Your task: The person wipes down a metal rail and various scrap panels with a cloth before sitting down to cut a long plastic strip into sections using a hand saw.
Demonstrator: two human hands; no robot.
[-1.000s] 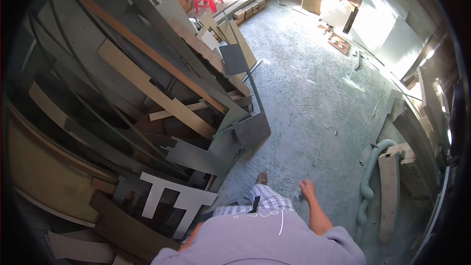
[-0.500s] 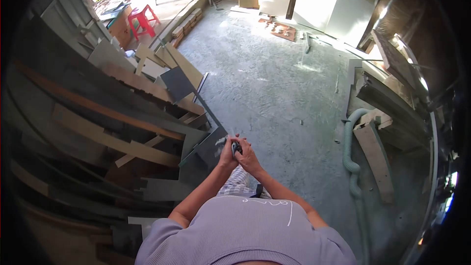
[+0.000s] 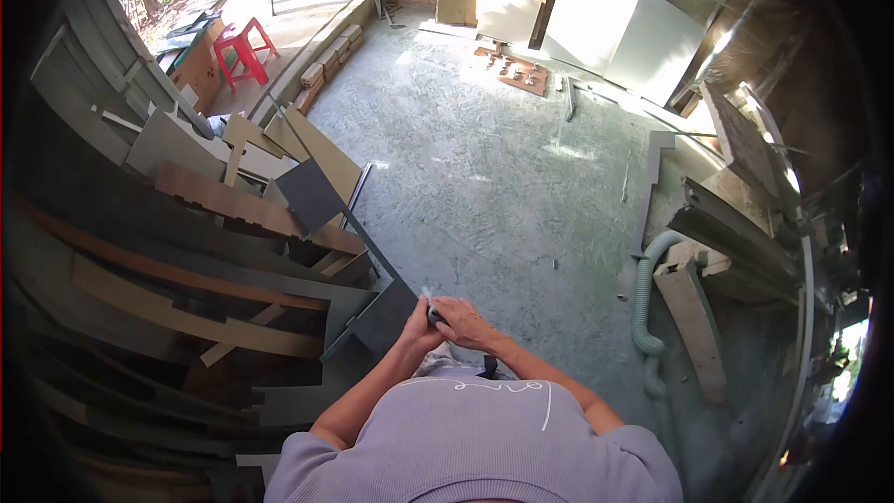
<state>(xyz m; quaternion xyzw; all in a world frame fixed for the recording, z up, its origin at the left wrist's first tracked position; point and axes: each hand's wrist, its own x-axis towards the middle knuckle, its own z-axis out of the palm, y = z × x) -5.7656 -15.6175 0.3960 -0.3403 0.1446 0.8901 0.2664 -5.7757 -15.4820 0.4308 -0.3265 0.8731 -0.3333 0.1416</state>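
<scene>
Close together in front of my waist are my left hand (image 3: 417, 331) and my right hand (image 3: 466, 324). Between them sits a small dark object (image 3: 434, 315), mostly covered by the fingers, so its kind does not show. A pale, blurred bit (image 3: 426, 292) sticks out above it. The left fingers are wrapped about the object from the left. Bent over it from the right, the right fingers press against it.
Wood boards and panels (image 3: 223, 200) are piled on the left, with a dark panel (image 3: 310, 194) among them. A grey ribbed hose (image 3: 643, 303) and a wooden beam (image 3: 691, 326) lie right on the concrete floor (image 3: 503, 186). A red stool (image 3: 244, 51) stands far left.
Both hands have come lower and nearer my body, still together on the dark object. The right hand has turned over it, back facing up. The camera view has shifted slightly.
</scene>
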